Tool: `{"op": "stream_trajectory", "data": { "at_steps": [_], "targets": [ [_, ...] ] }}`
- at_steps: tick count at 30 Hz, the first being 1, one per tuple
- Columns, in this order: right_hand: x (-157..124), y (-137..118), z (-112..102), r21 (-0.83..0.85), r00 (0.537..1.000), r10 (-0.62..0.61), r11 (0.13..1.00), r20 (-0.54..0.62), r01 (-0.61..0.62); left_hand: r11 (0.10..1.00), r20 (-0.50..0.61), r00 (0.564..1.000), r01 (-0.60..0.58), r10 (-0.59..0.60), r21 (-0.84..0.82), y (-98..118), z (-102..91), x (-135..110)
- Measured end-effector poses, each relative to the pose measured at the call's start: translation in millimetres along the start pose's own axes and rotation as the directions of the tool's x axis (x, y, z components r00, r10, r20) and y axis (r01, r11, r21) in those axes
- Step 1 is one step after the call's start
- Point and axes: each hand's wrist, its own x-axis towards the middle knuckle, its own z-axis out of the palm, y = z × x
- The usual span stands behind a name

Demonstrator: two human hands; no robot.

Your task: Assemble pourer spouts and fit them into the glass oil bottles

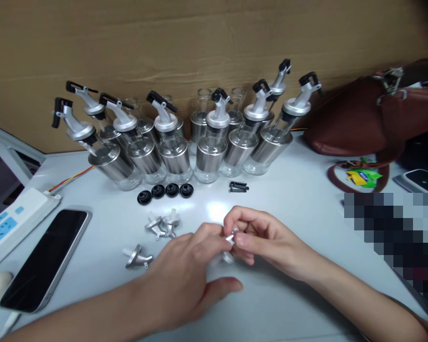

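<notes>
A small silver pourer spout (231, 237) is pinched between the thumb and fingers of my right hand (267, 237). My left hand (189, 266) reaches over from the left, its fingertips against the spout and its thumb stretched well apart. Part of the spout is hidden by the fingers, and a blurred pale piece shows below them. Left of my hands lie silver pourer spouts (137, 257) with clear tubes. Behind them is a row of black round stoppers (172, 190). Small black levers (238, 186) lie beyond my right hand.
Several glass-and-steel oil bottles (211, 154) stand at the back, many topped with silver pourers, before a cardboard wall (171, 42). At left lie a phone (46, 261) and a power strip (17, 223). A brown bag (360, 118) and a green-yellow packet (364, 178) are at right.
</notes>
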Motion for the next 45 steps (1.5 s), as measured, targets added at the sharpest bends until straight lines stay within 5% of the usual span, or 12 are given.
{"op": "stream_trajectory", "data": {
  "at_steps": [5,8,11,24,29,32,35,38,40,42,45],
  "targets": [
    [-3,-8,-3,-0.046,0.988,-0.102,0.994,-0.117,0.097,0.972,-0.047,0.998,0.041,-0.031,0.231,-16,-35.6,15],
    [-5,-13,-6,-0.054,0.977,-0.146,0.989,-0.153,0.139,0.875,-0.072,0.989,0.15,-0.132,0.46,-37,-50.9,25],
    [-6,-15,-7,-0.064,0.972,-0.174,0.984,-0.16,0.166,0.797,-0.035,0.992,0.117,-0.119,0.592,-54,-54.7,29],
    [-9,-16,-9,-0.061,0.968,-0.211,0.977,-0.133,0.205,0.741,0.008,0.999,0.02,-0.035,0.671,-73,-49.9,27],
    [-8,-18,-8,-0.123,0.96,-0.227,0.97,-0.162,0.209,0.712,-0.076,0.994,0.111,-0.081,0.694,-64,-53.0,32],
    [-7,-16,-6,-0.251,0.925,-0.303,0.937,-0.228,0.244,0.846,-0.213,0.968,0.219,-0.129,0.486,-41,-50.2,30],
    [-10,-13,-3,-0.467,0.825,-0.493,0.819,-0.276,0.333,0.947,-0.228,0.919,0.313,-0.322,-0.075,-15,-29.0,17],
    [-14,-11,0,-0.639,0.708,-0.684,0.627,-0.177,0.446,0.664,-0.019,0.82,0.449,-0.572,-0.597,-4,6.1,0],
    [-15,-12,1,-0.704,0.659,-0.75,0.502,-0.064,0.503,0.479,0.085,0.783,0.459,-0.616,-0.748,-7,25.4,-6],
    [-14,-12,0,-0.765,0.647,-0.762,0.394,0.039,0.51,0.425,0.062,0.782,0.401,-0.62,-0.812,-13,35.2,-8],
    [-10,-12,-4,-0.856,0.7,-0.694,0.251,0.166,0.453,0.452,-0.067,0.768,0.301,-0.636,-0.84,-18,35.2,-8]
  ]
}}
